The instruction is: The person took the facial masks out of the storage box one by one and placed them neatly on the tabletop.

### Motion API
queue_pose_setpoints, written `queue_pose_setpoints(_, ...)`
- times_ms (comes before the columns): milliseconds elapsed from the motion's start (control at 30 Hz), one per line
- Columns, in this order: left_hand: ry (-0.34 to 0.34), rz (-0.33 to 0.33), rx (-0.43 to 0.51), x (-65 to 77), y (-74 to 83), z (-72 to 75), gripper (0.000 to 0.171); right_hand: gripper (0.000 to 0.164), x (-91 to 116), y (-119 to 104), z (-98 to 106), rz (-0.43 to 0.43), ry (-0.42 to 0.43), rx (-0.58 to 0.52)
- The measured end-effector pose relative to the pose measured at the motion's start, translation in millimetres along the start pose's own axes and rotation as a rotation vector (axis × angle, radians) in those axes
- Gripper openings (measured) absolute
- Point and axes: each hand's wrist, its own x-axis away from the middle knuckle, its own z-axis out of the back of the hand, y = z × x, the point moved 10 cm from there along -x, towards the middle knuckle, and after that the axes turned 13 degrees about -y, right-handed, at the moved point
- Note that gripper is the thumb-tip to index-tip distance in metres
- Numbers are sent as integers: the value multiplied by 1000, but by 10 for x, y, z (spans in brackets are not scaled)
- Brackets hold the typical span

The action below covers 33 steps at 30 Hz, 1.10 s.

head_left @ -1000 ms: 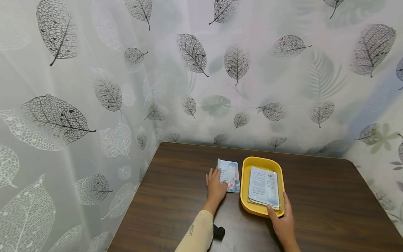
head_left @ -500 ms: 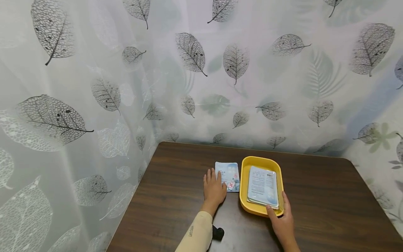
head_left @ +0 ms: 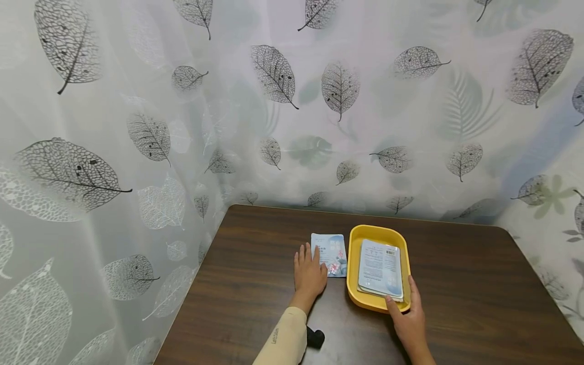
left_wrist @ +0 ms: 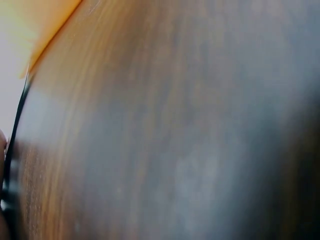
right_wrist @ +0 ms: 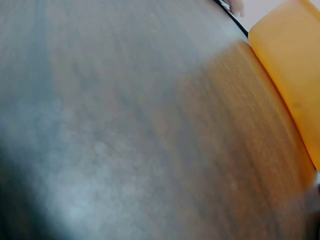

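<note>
A flat light-blue sachet printed with pink flowers lies on the brown table, left of a yellow plastic basket. My left hand lies palm down at the sachet's left edge, fingers extended and index fingertip over it. Inside the basket is a small stack of similar sachets, the top one showing its printed text and barcode. My right hand grips the basket's near right corner, thumb at the rim and fingers along the outer side. Both wrist views show mostly blurred table, with the basket's wall at an upper corner.
The wood-grain table extends to both sides of the hands. Behind and to the left hangs a leaf-patterned curtain. A small black object shows beside the left forearm, partly hidden by the sleeve.
The loose sachet has settled flatter on the table. My left hand has loosened from it, its fingers straightening, and shifted slightly left. The right hand keeps its grip on the basket.
</note>
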Motion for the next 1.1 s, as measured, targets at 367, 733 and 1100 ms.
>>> queue_pose_setpoints(367,60,-15,289,39,-61,123,61,89,2,-1,3,22,14,-2)
queue_pose_setpoints(733,130,-2,879,2,-46,417,61,90,3,-1,7,8,8,2)
queue_pose_setpoints(1100,114,-132,1273,-85,429,915,58,91,-4,1,0,-5,-8,0)
